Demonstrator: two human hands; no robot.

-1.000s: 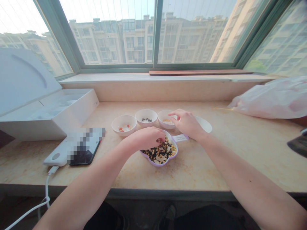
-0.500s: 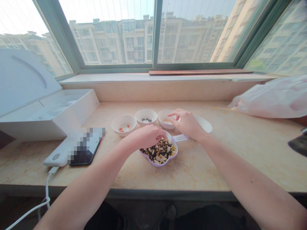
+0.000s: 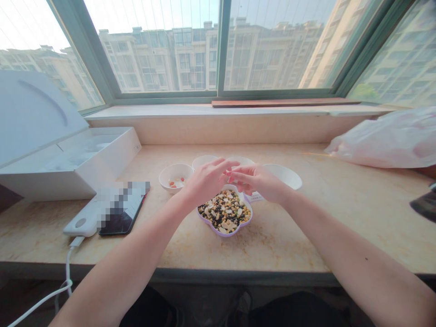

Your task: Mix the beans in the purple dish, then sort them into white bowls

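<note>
- Speckled stone counter (image 3: 282, 245) seen below a green-framed window (image 3: 220, 45), apartment blocks showing beyond the glass
- Left hand (image 3: 207, 180) raised above the far edge of the tray, half open, fingers loosely curved and reaching across toward the other hand
- Right hand (image 3: 255, 180) held just beside it, half closed, with thumb and forefinger drawn together, fingertips almost meeting those of the left; whether anything small was pinched there, impossible to tell
- Flower-shaped tray with a lilac rim (image 3: 235, 231) placed just below both hands, touched by neither, and holding a mixed pile of dark beans, yellow peas and pale almond slivers (image 3: 225, 211)
- Only a small scatter of red-orange beans (image 3: 177, 184) visible in the white bowl (image 3: 166, 178) left of the hands
- Two more white bowls (image 3: 203, 159) partly hidden behind the hands, their contents out of sight; a white dish (image 3: 284, 175) tilted away on the right, its inside not shown
- Far more left in the tray than could be seen in any bowl
- Open white box (image 3: 102, 159), white power bank (image 3: 80, 222) with its white cable (image 3: 68, 268), and partly pixelated phone (image 3: 119, 220) set to the left; plastic bag (image 3: 384, 141) heaped to the right
</note>
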